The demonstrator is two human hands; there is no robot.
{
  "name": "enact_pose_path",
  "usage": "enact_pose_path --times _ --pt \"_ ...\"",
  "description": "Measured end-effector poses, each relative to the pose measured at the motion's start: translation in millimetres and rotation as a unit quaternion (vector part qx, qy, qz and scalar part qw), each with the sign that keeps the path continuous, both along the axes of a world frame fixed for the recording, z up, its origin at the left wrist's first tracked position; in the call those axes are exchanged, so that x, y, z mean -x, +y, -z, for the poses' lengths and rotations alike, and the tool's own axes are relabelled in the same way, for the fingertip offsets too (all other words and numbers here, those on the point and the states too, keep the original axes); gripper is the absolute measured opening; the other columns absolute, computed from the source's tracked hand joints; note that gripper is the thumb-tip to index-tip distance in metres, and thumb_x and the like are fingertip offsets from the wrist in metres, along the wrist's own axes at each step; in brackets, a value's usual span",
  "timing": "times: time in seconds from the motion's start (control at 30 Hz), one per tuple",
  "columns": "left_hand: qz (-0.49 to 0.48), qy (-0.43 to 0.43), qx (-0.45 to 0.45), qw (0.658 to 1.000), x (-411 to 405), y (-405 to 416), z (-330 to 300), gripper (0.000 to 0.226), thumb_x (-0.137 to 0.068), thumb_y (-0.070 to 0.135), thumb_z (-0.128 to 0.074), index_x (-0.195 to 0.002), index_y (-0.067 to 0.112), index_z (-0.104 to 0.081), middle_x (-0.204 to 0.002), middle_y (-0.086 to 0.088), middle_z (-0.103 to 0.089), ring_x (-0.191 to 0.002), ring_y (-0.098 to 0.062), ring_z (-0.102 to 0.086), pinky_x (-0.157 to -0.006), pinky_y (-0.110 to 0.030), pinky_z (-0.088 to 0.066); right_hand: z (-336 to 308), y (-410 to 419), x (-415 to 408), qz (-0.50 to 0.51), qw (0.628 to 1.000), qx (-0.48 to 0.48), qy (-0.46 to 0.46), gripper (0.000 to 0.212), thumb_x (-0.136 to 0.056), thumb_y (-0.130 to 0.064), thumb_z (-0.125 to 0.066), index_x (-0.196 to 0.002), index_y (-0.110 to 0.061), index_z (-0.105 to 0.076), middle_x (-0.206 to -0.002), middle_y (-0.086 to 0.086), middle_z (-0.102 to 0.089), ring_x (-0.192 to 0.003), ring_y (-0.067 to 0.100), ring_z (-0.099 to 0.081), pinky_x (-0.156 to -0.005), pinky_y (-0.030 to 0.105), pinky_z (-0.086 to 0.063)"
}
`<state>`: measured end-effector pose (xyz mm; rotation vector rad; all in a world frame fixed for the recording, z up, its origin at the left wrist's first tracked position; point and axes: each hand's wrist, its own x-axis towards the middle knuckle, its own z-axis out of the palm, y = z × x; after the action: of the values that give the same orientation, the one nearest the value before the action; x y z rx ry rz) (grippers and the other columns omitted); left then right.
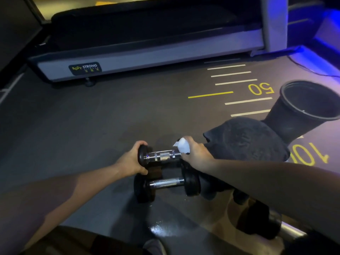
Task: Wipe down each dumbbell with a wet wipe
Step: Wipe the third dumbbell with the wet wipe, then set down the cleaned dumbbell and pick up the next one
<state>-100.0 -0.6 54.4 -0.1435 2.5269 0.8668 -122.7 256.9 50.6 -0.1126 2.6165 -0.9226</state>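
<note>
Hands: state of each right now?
Left hand: closed on the upper dumbbell, gripping its left weight.
Right hand: closed on a wet wipe at its right end.

Bare floor (77, 126) left; towel (246, 142) right.

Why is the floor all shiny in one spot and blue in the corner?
Head view: a wet patch on the floor reflects overhead light as glare; blue lighting spills in at top right by the treadmill; the wide lens bends straight edges; the room is dim.

Black dumbbells (166, 184) with silver knurled handles, a white wipe (183, 146), grey floor (73, 126) with yellow and white lines.
</note>
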Motion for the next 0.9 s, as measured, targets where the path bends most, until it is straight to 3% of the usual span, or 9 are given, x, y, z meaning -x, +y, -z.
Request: enact_pose_path --times 0.17,0.43,0.57,0.7,0.9 --pt "0.032 -0.023 0.027 0.999 1.7 3.9 16.2 0.089 -0.076 0.010 -0.081 -0.147 0.033 -0.031 -0.116 -0.004 -0.063 -0.088 -0.023 -0.066 -0.080 -0.032 -0.056 6.8 -6.5 6.9 -0.031 0.997 -0.054 -0.044 0.056 -0.090 -0.021 -0.059 -0.140 -0.019 -0.034 -0.125 0.012 -0.053 -0.116 0.034 -0.053 -0.094 0.039 -0.045" --pt "0.027 -0.015 0.083 0.996 12.9 8.5 10.8 0.085 -0.077 0.022 -0.079 -0.149 0.029 -0.034 -0.134 -0.012 -0.055 -0.117 -0.028 -0.059 -0.090 -0.027 -0.045 0.2 -0.1 3.5 -0.050 0.998 -0.037 -0.022 0.048 -0.088 -0.022 -0.059 -0.133 -0.019 -0.041 -0.129 0.004 -0.043 -0.120 0.024 -0.048 -0.093 0.029 -0.039" --pt "0.031 0.021 0.110 0.993 17.0 8.4 -10.4 0.082 -0.082 0.029 -0.075 -0.151 0.032 -0.030 -0.143 -0.010 -0.042 -0.128 -0.028 -0.052 -0.100 -0.031 -0.043 -14.5 1.4 4.9 -0.058 0.997 -0.037 0.023 0.058 -0.088 -0.021 -0.060 -0.140 -0.025 -0.036 -0.133 0.006 -0.044 -0.120 0.025 -0.047 -0.088 0.030 -0.038" --pt "0.118 0.092 0.172 0.974 17.7 14.9 -39.0 0.075 -0.088 0.028 -0.066 -0.152 0.039 -0.026 -0.160 -0.003 -0.025 -0.136 -0.028 -0.047 -0.106 -0.040 -0.044 -36.5 7.8 1.7 -0.063 0.995 -0.021 0.069 0.060 -0.086 -0.027 -0.062 -0.140 -0.028 -0.036 -0.135 0.007 -0.048 -0.122 0.027 -0.047 -0.096 0.035 -0.041" --pt "0.153 0.187 0.141 0.960 18.5 62.1 -75.6 0.068 -0.092 0.035 -0.062 -0.151 0.038 -0.029 -0.154 0.003 -0.034 -0.137 -0.025 -0.044 -0.106 -0.039 -0.043 -81.8 54.6 -16.0 -0.046 0.991 -0.010 0.126 0.057 -0.085 -0.032 -0.062 -0.137 -0.032 -0.038 -0.134 0.002 -0.049 -0.120 0.026 -0.049 -0.093 0.034 -0.041"
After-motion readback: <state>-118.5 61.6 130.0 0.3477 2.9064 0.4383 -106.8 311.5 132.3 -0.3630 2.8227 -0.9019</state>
